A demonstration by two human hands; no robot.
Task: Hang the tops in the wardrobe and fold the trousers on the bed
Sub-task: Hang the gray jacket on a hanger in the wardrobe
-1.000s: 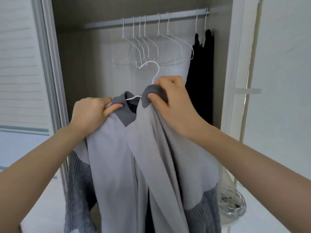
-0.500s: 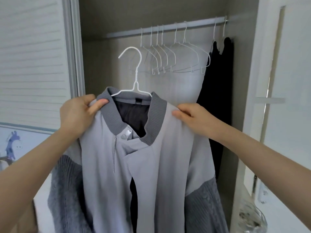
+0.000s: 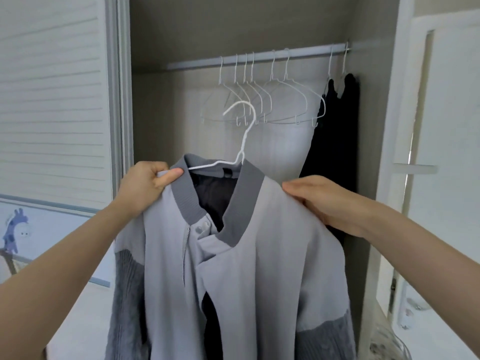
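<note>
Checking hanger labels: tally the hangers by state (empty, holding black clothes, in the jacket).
Empty hangers on the rail: 6
Loaded hangers with black clothes: 2
Hanger in the grey jacket: 1
Total: 9
</note>
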